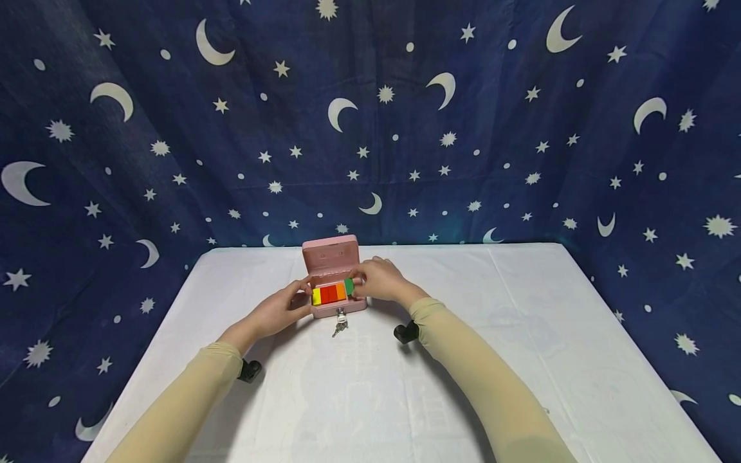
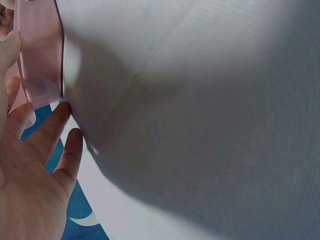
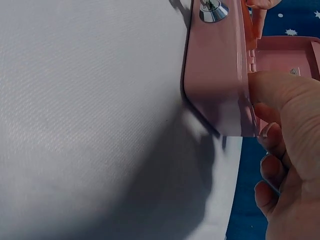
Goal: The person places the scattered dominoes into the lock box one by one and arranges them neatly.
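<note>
A pink metal cash box (image 1: 339, 309) stands on the table with its lid (image 1: 330, 256) raised. In it, yellow (image 1: 316, 296), red (image 1: 328, 294) and orange (image 1: 341, 292) blocks form a row. My right hand (image 1: 379, 281) reaches over the right wall and pinches a green block (image 1: 349, 286), which tilts at the row's right end. My left hand (image 1: 278, 311) is around the box's left end, nearest the yellow block. Its outer fingers (image 2: 70, 155) spread fairly straight in the left wrist view; the thumb reaches over the rim. Its inner fingertips are partly hidden.
Keys (image 1: 340, 323) hang from the lock on the box's front, over the white tablecloth (image 1: 370, 399). Behind the table's far edge hangs a dark blue curtain (image 1: 405, 83) with moons and stars. Black wrist mounts (image 1: 407, 332) sit under both forearms.
</note>
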`<state>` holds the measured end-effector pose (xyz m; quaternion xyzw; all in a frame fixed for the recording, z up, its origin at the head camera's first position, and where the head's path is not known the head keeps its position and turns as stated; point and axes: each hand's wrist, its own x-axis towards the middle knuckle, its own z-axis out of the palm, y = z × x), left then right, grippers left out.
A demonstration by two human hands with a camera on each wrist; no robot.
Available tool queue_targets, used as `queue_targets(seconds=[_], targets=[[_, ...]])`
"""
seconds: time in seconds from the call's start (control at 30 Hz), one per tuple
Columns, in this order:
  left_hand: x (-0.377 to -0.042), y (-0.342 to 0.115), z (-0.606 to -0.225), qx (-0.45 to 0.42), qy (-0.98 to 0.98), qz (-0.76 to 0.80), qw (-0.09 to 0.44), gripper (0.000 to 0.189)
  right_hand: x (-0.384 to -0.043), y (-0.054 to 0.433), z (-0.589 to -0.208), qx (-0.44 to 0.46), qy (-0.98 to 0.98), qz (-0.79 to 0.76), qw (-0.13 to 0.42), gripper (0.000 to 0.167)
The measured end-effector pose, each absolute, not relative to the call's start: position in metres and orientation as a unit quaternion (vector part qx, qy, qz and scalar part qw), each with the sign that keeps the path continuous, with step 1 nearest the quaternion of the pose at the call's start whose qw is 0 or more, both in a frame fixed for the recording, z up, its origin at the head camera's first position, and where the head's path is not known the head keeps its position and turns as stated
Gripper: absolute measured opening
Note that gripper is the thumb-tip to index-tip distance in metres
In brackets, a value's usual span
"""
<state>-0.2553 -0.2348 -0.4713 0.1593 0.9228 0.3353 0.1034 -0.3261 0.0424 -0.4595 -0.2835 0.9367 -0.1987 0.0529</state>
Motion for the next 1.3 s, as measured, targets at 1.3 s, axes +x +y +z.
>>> queue_targets(seconds=[1.3], targets=[[-0.263,-0.239,-0.472,0.167,0.923,0.328,0.107,0.039,-0.331,0.024,-0.458,-0.258,0.955,-0.123,0.075,0.037]])
